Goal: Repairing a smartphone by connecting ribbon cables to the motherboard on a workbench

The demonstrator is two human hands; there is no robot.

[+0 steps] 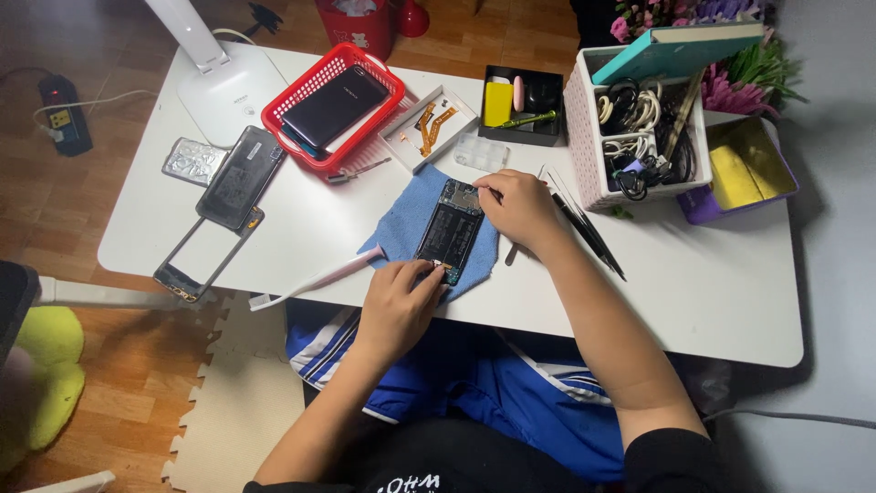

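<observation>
Opened phone [451,228] lies back-up on a blue cloth [401,228] at frame centre, near the front edge of the white table [712,292]. Left hand [398,299] pinches its lower end, fingers closed on the edge; right hand [520,206] is curled on the upper end, but whether it holds a tool I cannot tell. Red basket [334,105] with another phone sits upper left, black tweezers [589,233] just right of the right hand.

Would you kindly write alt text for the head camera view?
Seen from above, a person's left hand and right hand work on an opened phone lying on a blue cloth on a white table. A red basket sits behind.
</observation>
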